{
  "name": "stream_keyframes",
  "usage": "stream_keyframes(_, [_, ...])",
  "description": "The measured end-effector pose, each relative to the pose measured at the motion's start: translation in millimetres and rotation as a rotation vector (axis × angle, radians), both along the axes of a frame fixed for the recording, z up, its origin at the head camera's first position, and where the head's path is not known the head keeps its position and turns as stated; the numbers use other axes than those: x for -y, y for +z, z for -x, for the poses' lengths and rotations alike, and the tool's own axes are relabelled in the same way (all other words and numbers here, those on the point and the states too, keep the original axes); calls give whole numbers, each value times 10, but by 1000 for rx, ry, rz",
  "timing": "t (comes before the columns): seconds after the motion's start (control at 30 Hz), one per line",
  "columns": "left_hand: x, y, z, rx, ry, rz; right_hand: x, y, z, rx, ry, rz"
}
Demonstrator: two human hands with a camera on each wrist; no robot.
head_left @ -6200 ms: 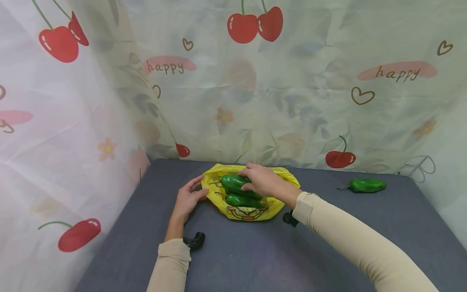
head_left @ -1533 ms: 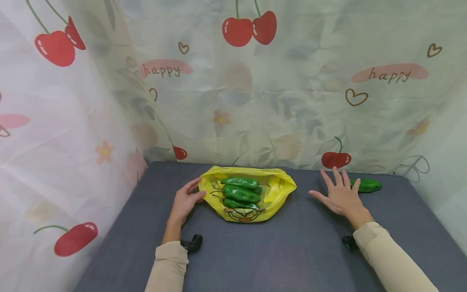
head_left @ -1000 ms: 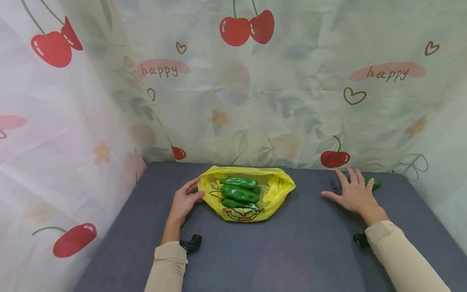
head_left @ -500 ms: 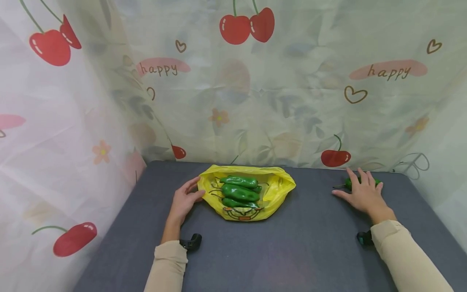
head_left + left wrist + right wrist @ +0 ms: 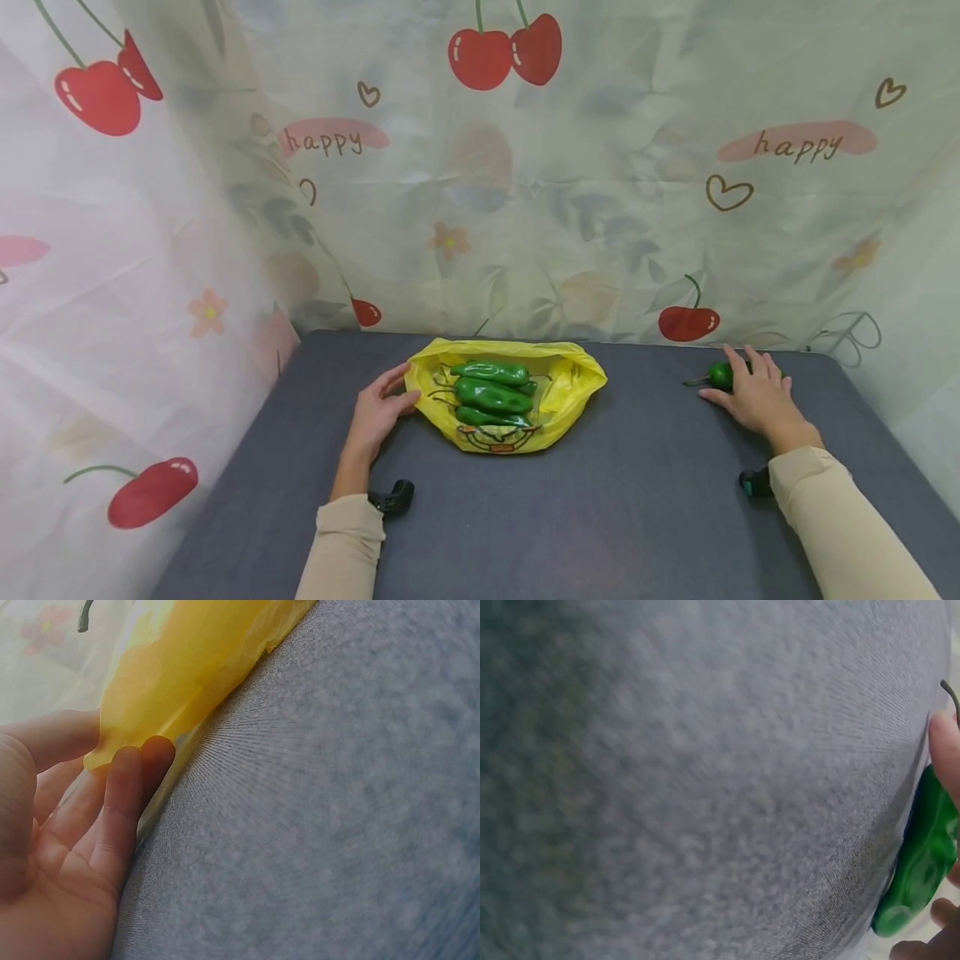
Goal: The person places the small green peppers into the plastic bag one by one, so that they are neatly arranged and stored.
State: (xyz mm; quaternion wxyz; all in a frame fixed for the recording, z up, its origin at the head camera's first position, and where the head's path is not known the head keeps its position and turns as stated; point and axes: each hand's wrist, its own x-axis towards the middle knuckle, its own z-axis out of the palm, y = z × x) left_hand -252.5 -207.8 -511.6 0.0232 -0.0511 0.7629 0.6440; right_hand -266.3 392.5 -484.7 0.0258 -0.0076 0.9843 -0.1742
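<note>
A yellow plastic bag [image 5: 573, 412] lies with its mouth spread towards me, and several green peppers [image 5: 493, 396] are stacked inside, stems to the left. My left hand [image 5: 378, 414] pinches the bag's left edge; the left wrist view shows thumb and fingers at the yellow film [image 5: 180, 667]. At the far right of the table, my right hand [image 5: 763, 406] reaches over a single green pepper [image 5: 719, 377], covering much of it. Up close, that glossy pepper [image 5: 919, 859] rests on the cloth, with the thumb [image 5: 945, 754] near its stem end and the fingertips loosely bent beyond it.
Dark grey cloth covers the table [image 5: 562, 525]. A printed curtain [image 5: 532, 217] hangs along the back edge and down the left side. A small black device sits at each wrist.
My right hand has left the peppers in the bag, travelled right with spread fingers, and come down over the lone pepper, its fingers now drawing closer together. My left hand stays at the bag.
</note>
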Motion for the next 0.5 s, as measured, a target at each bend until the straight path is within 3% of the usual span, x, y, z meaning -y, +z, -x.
stream_keyframes(0.5, [-2, -40, 23, -13, 21, 7, -24, -4, -25, -23, 11, -8])
